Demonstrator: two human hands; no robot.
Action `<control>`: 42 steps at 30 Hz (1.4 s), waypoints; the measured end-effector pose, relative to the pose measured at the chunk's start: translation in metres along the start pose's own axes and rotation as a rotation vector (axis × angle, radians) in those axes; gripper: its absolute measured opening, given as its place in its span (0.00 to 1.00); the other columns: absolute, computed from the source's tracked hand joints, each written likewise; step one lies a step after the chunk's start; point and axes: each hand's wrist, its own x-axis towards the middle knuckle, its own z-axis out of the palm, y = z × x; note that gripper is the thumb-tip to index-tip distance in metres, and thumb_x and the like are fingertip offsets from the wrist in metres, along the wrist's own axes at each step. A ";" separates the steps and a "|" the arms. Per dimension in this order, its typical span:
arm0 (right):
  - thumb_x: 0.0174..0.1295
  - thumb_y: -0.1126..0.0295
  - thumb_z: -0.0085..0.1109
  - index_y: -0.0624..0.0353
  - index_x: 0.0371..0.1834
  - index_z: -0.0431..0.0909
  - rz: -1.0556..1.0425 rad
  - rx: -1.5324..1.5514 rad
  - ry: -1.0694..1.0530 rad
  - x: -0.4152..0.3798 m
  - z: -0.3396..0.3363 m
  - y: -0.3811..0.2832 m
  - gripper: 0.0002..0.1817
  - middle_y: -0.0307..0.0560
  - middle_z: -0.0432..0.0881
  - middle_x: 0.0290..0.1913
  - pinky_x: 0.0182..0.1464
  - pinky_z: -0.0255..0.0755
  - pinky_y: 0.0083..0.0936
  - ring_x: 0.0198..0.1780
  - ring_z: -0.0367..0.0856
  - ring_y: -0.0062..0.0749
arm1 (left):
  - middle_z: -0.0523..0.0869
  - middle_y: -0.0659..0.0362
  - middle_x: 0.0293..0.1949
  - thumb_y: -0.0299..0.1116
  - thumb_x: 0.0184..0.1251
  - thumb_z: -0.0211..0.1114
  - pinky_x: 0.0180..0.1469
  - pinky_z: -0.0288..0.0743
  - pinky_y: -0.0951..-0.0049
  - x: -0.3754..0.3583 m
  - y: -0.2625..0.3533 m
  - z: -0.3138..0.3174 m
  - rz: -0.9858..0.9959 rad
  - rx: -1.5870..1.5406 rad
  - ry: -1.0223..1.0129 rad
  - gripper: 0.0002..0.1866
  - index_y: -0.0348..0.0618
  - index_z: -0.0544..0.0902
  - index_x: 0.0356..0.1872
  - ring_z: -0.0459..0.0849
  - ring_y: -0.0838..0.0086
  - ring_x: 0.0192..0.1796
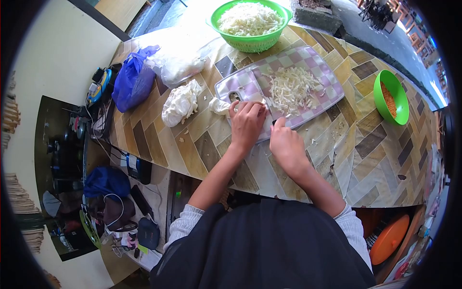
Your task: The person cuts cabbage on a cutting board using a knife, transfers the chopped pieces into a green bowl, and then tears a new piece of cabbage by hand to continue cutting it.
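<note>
My left hand (248, 123) is curled over the left part of a pink-and-white checked cutting board (332, 79), its fingertips pressing on a pale cabbage piece (260, 102) that they mostly hide. Just right of it, my right hand (288, 144) is closed around the black handle of a knife (275, 122); its blade is hard to make out. Shredded cabbage (293, 89) lies piled on the board beyond both hands. Another whitish piece (219, 106) rests at the board's left edge, beside my left fingers.
Behind the board stands a green colander (250, 44) heaped with white shreds. A green bowl (404, 103) with orange contents is at right. Left of the board are a crumpled white lump (182, 103), a white plastic bag (175, 67) and a blue bag (132, 82).
</note>
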 end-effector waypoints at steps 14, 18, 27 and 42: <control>0.73 0.66 0.44 0.71 0.39 0.68 -0.013 0.185 -0.074 0.011 -0.019 0.006 0.15 0.66 0.83 0.29 0.40 0.80 0.45 0.37 0.85 0.60 | 0.88 0.66 0.41 0.33 0.64 0.65 0.64 0.58 0.61 -0.002 -0.002 -0.004 0.005 -0.008 -0.021 0.04 0.48 0.86 0.37 0.83 0.72 0.48; 0.72 0.67 0.44 0.69 0.37 0.69 -0.006 0.133 -0.040 0.003 -0.011 0.001 0.13 0.64 0.83 0.27 0.36 0.81 0.42 0.35 0.86 0.56 | 0.88 0.65 0.41 0.33 0.63 0.65 0.63 0.58 0.61 -0.002 -0.002 -0.003 0.010 -0.018 -0.011 0.05 0.47 0.86 0.36 0.83 0.71 0.48; 0.68 0.72 0.47 0.66 0.34 0.69 -0.031 -0.042 0.039 0.004 0.007 -0.002 0.07 0.58 0.84 0.24 0.32 0.83 0.32 0.30 0.88 0.45 | 0.88 0.64 0.40 0.32 0.62 0.64 0.63 0.58 0.61 -0.002 -0.003 -0.003 0.007 -0.043 -0.003 0.04 0.47 0.85 0.36 0.83 0.71 0.48; 0.72 0.65 0.44 0.71 0.39 0.69 0.010 0.194 -0.083 0.005 -0.017 0.006 0.15 0.68 0.83 0.30 0.40 0.79 0.48 0.37 0.84 0.61 | 0.87 0.60 0.39 0.30 0.61 0.66 0.67 0.60 0.59 -0.001 -0.008 0.001 -0.024 -0.147 0.000 0.03 0.44 0.84 0.34 0.83 0.65 0.48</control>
